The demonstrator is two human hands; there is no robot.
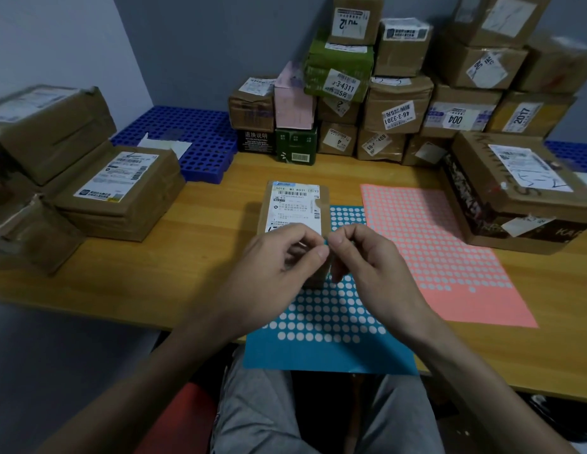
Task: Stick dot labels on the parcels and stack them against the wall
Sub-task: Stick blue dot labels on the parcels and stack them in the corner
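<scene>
Our left hand [279, 257] and right hand [367, 257] meet, both pinching what looks like a blue dot [327, 244] just over the parcel [293, 208], which sits on the far left corner of the sheet [328, 355]. The dot is flimsy and sticky, so we'd hold its edge. The parcel seems light and stiff; grip its long sides.

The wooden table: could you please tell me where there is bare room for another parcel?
The table is bare between the left parcel pile and the small parcel, and at the near right beside the pink sheet. Crowded: the wall stack, the big box, and the middle, where the left hand and right hand pinch a dot label above the blue sheet.
</scene>
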